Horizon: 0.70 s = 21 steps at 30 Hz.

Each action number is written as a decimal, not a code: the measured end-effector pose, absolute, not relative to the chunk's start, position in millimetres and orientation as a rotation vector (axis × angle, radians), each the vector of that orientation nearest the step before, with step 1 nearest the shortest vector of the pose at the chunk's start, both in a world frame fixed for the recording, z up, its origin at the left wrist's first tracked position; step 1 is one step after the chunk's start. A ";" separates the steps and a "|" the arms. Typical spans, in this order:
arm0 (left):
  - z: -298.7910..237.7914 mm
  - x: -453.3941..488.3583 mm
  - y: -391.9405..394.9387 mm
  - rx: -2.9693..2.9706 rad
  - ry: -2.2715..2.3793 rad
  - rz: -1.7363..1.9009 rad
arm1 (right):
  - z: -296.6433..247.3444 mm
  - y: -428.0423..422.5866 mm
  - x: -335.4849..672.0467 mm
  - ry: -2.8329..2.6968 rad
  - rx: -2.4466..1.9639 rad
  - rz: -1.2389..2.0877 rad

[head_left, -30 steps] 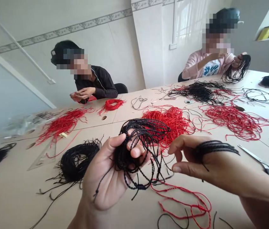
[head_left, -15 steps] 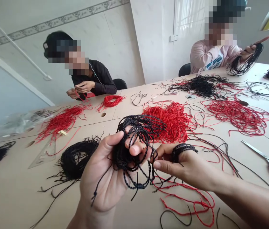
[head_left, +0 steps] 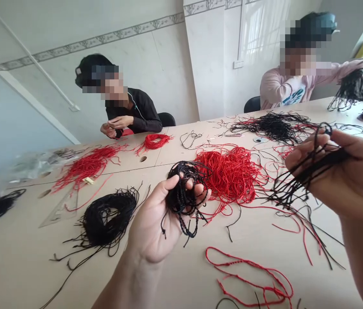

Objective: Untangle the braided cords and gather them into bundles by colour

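My left hand (head_left: 155, 223), palm up, is closed around a coiled bundle of black braided cord bracelets (head_left: 181, 195). Thumb and fingers wrap the bundle, and a few knotted ends dangle below it. Off to the right, my right hand (head_left: 355, 178) is raised with its fingers curled around several black cords (head_left: 300, 178). One loop stands up at its fingertips, while the knotted ends hang to the left. Beyond the left hand lies a heap of red braided cords (head_left: 229, 174). A red cord loop (head_left: 249, 268) rests on the near tabletop.
A ring of black cords (head_left: 107, 219) sits left, beside a clear set square (head_left: 61, 210). Red cords (head_left: 88, 167), a red coil (head_left: 155, 141) and a black cord pile (head_left: 271, 126) lie farther back. Two people sit across the table, one holding black cords (head_left: 352, 88).
My right hand has moved away from the left, up and rightward, with black cords in it. The bundle stays in my left hand. The right co-worker's arm has stretched outward.
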<state>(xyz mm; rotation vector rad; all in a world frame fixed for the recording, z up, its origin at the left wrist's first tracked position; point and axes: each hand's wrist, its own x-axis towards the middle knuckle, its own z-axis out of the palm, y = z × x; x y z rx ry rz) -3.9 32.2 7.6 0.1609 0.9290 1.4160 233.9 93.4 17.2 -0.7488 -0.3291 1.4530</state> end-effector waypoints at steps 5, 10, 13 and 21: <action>5.8 -0.4 28.1 0.173 0.897 1.352 | -0.6 83.5 221.8 -0.556 -0.728 1.626; 3.2 4.4 22.6 0.322 0.862 1.266 | -15.8 80.7 212.5 -0.854 -0.727 1.718; 0.9 7.3 20.3 0.388 0.841 1.269 | -16.3 76.2 209.4 -0.906 -0.686 1.728; -13.2 14.3 17.1 0.689 0.764 1.227 | -25.7 43.9 194.5 -1.361 -0.709 1.475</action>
